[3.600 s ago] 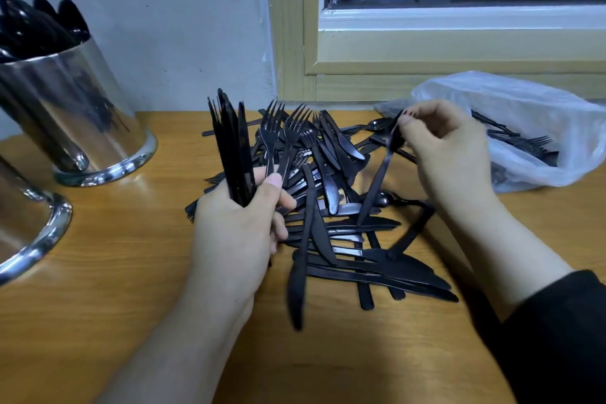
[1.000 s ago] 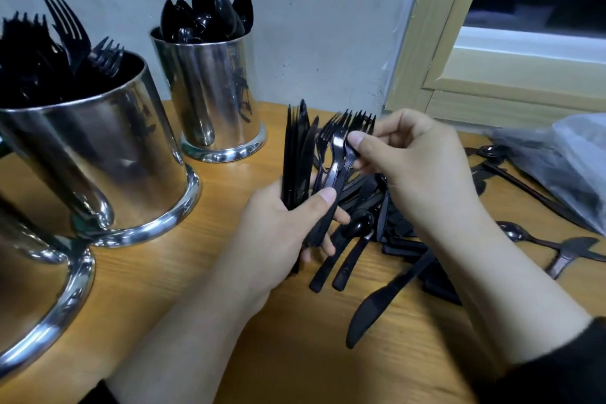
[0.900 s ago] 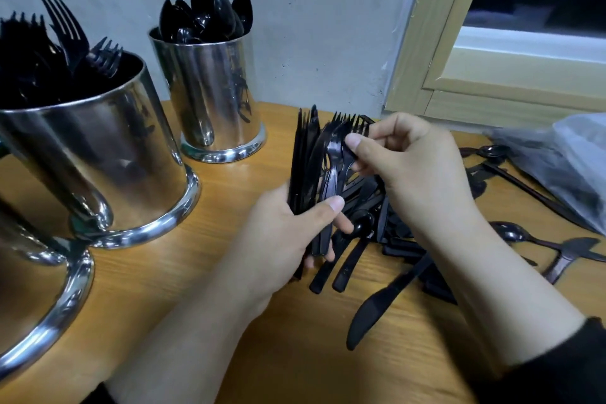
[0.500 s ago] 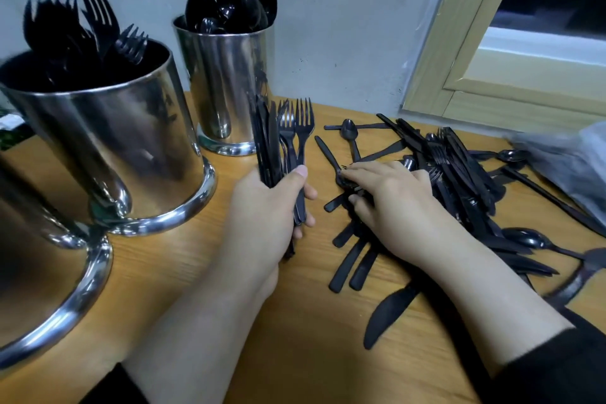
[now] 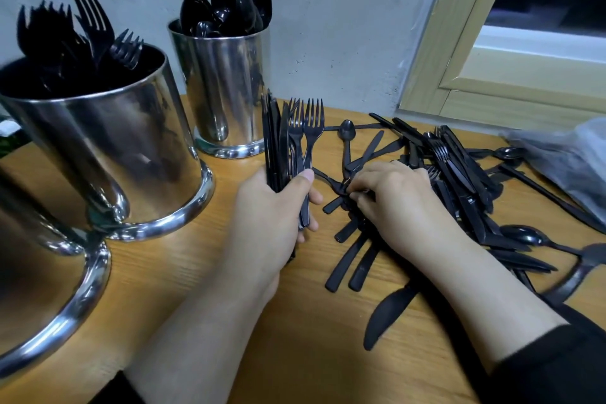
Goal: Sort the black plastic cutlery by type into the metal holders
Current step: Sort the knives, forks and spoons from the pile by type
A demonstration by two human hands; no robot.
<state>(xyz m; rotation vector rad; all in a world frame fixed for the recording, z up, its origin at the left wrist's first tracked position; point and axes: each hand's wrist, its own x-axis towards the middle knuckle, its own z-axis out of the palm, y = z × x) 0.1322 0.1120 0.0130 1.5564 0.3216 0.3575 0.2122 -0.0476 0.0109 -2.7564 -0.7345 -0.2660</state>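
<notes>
Black plastic forks [image 5: 296,141] stand upright in the left hand [image 5: 272,216], fingers wrapped round their handles, tines up. Just right of it, the right hand [image 5: 396,203] presses into the loose pile [image 5: 459,180] on the counter [image 5: 196,289], fingers curled on a handle lying toward the person. Nearest the bundle, the fork holder [image 5: 108,147] stands to its left.

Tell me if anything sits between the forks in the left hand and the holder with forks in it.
Nothing visible does. The left hand grips the bundle of forks upright, right of the fork holder, with only bare table between. The spoon holder stands farther back, off that path.
</notes>
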